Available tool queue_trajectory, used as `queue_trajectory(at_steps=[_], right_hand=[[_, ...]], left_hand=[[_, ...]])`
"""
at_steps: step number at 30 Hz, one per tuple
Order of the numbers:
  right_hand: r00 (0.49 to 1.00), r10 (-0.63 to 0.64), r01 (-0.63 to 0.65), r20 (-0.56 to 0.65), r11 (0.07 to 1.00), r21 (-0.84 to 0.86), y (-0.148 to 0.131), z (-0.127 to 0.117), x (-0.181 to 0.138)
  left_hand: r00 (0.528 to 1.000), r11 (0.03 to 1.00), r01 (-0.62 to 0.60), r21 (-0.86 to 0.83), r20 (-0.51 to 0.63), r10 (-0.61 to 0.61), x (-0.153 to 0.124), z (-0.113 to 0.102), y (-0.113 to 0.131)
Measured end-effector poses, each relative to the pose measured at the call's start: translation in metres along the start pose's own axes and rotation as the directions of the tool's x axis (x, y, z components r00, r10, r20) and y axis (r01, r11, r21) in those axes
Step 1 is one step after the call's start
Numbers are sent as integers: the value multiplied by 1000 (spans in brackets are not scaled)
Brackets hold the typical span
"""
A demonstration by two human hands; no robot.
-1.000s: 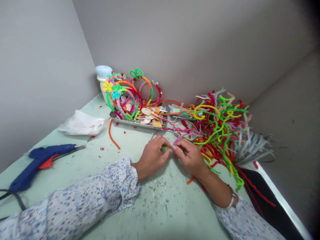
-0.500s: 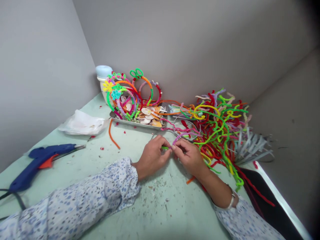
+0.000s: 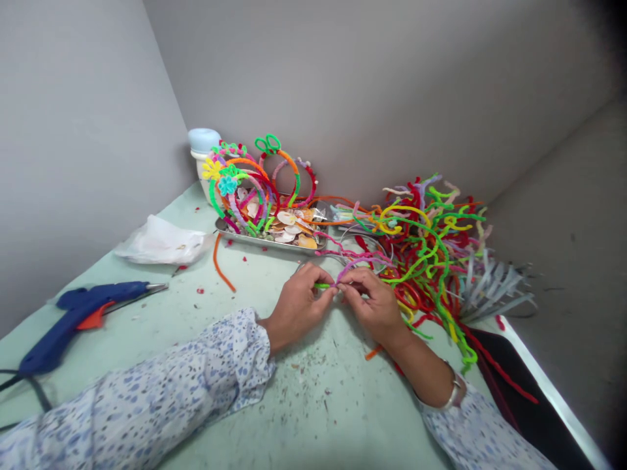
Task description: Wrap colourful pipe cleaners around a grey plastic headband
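My left hand point(image 3: 300, 305), near the middle of the table, is closed in a pinch on a green fuzzy-wrapped band point(image 3: 322, 286), of which only a short length shows between the fingers. Fingertip to fingertip with it, my right hand point(image 3: 376, 308) pinches a purple pipe cleaner point(image 3: 353, 262) against the band's end. The purple strand arches up and away to the right over my right fingers. A thin grey curved strip point(image 3: 318, 258) shows just behind my left hand; whether it joins the green band, I cannot tell.
A metal tray point(image 3: 269, 243) holds shells and several colourful fuzzy headbands point(image 3: 296, 175). Tangled pipe cleaners point(image 3: 431, 241) and grey strips point(image 3: 490, 294) lie at right. At left are a blue glue gun point(image 3: 98, 297), a plastic bag point(image 3: 164, 241) and an orange pipe cleaner point(image 3: 219, 264). A blue-lidded container point(image 3: 203, 140) stands behind.
Both hands stay almost in place, still pinching. My right fingers have shifted very slightly, and the purple pipe cleaner's arch sits a little differently beside them.
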State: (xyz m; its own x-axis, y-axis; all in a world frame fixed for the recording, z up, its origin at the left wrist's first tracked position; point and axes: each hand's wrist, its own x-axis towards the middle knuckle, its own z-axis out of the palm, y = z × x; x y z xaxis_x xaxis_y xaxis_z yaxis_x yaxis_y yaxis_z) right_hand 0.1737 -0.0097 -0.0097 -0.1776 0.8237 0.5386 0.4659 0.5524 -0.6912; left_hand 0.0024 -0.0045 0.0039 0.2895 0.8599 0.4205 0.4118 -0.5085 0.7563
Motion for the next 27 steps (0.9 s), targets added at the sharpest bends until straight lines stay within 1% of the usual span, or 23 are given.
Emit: queue_trajectory(at_steps=[6,9,27], right_hand=[[994,-109,109,12,993,-38,-2,-3,2],[990,-140,141,12,988,-56,-3,-3,3],[985,-167,168,31,985,-38,-4,-3,1]], left_hand=[[1000,1000,-2,-14,-9,2,0,-1,1],[1000,1000,9,-24,-12,-9,0,-1,2],[999,999,40,-30,-15,-41,0,-3,3]])
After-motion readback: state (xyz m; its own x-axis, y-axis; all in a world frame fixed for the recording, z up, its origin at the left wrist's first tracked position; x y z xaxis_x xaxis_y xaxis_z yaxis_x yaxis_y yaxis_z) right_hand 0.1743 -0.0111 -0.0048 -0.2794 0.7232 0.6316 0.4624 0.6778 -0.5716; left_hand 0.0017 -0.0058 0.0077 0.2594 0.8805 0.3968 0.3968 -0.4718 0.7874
